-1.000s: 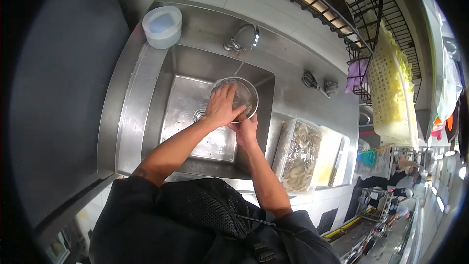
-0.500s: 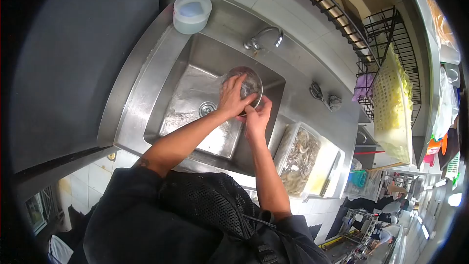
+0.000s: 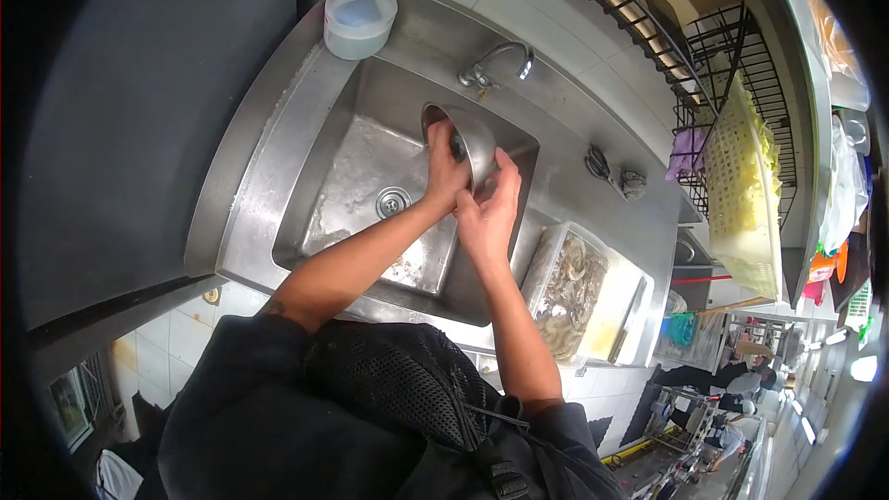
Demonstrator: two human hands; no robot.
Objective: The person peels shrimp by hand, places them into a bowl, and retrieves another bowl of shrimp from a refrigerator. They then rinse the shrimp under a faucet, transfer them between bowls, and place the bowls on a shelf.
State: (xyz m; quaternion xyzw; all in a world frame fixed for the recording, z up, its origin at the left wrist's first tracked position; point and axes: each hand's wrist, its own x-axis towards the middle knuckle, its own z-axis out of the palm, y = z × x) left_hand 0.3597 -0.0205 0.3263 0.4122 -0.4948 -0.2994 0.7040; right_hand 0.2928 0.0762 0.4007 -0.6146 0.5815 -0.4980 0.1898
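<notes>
A round metal bowl (image 3: 478,150) is tipped on its side above the sink (image 3: 366,153), its mouth turned toward the left. My right hand (image 3: 491,211) is closed on the outside of the bowl, near its lower edge. Inside the mouth, my left hand (image 3: 446,169) lies with fingers stretched along the inner wall; the bowl partly hides the fingertips. What the bowl contains cannot be made out. Below and left of the hands is the sink drain (image 3: 393,203), with wet patches around it.
The faucet (image 3: 497,67) curves over the sink's back edge. A tub of liquid (image 3: 359,37) stands at the back left corner. To the right are a clear container of what look like shrimp (image 3: 567,301), a knife (image 3: 629,319) on a white board (image 3: 607,310), and scissors (image 3: 600,167).
The bowl has tilted from facing upward to lying on its side, showing its outer wall. My left hand has turned and reaches deeper inside; my right hand has spread over the outside.
</notes>
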